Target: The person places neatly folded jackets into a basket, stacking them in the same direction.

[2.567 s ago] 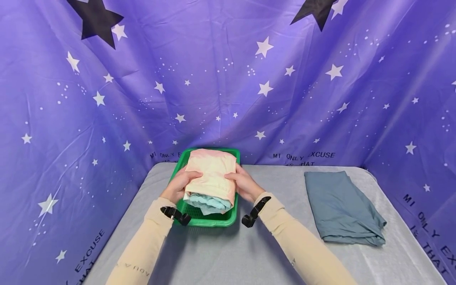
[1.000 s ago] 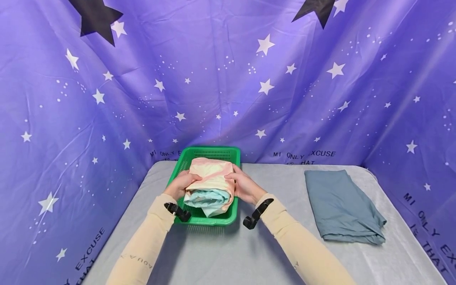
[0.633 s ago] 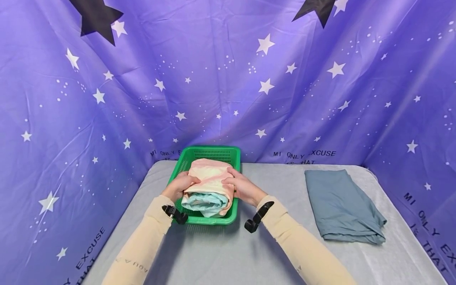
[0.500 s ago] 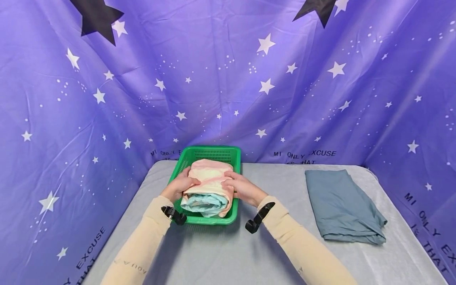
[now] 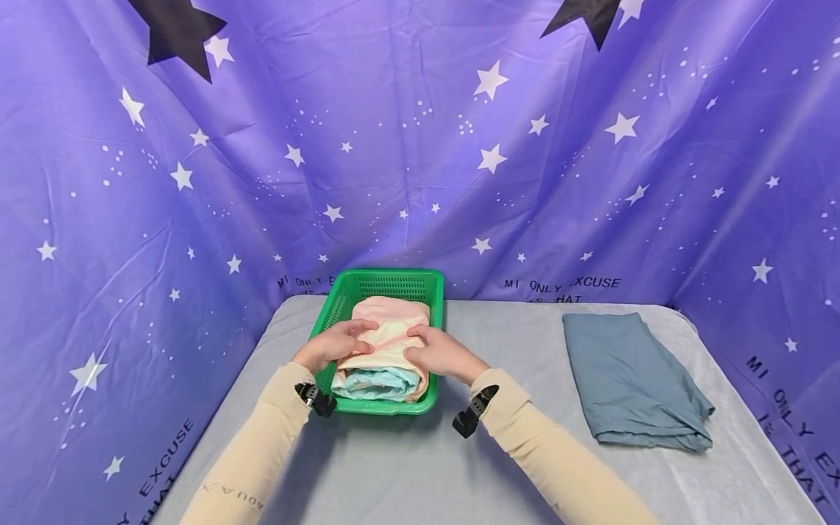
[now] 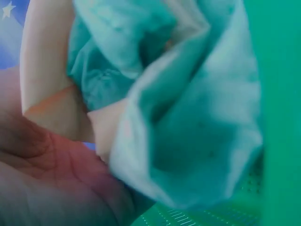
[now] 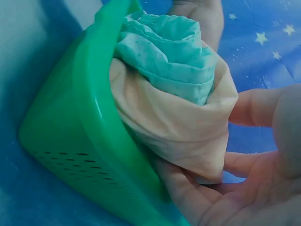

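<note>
pink-cream fabric bundle in green basket, toward its near edge | right hand grips bundle's right side; left hand touches it, finger curl unclear | likely light, soft; support both sides

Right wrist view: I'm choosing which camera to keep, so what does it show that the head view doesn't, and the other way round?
Only the right wrist view: the slotted outer wall of the rectangular green plastic basket.

Only the head view: the folded blue-grey cloth on the right of the grey fabric-covered table, both beige sleeves and both black wrist straps.

Both: the basket, the folded peach-pink cloth with pale turquoise cloth inside it, the right hand, the left hand and the star-printed purple curtain.
</note>
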A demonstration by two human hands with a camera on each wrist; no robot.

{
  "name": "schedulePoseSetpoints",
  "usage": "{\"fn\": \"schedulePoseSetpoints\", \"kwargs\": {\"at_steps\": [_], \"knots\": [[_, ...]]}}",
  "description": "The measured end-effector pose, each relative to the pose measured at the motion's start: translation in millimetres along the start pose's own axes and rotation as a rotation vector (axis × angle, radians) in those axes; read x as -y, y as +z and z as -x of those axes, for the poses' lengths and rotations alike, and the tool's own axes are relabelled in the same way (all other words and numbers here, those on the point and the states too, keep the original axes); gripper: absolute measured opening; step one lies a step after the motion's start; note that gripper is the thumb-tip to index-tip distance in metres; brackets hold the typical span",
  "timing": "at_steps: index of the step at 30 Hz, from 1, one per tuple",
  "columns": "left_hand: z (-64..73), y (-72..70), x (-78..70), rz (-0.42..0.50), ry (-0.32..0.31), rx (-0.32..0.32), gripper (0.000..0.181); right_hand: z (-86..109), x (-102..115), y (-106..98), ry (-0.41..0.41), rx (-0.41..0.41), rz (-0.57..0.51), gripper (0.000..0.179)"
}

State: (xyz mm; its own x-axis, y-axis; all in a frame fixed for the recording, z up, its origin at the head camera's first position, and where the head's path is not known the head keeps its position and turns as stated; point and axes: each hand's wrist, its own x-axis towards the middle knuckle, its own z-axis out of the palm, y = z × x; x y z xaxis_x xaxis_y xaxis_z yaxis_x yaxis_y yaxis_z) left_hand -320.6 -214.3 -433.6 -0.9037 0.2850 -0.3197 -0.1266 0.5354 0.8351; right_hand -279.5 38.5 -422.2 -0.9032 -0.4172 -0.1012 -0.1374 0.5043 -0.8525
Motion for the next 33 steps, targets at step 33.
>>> {"fn": "schedulePoseSetpoints", "kwargs": {"at_steps": [33], "knots": [[-4.9, 0.6, -8.6, -0.229, -0.138, 0.061, 0.059, -4.8, -11.5, 28.8, -0.173, -0.165, 0.661, 0.031]]}}
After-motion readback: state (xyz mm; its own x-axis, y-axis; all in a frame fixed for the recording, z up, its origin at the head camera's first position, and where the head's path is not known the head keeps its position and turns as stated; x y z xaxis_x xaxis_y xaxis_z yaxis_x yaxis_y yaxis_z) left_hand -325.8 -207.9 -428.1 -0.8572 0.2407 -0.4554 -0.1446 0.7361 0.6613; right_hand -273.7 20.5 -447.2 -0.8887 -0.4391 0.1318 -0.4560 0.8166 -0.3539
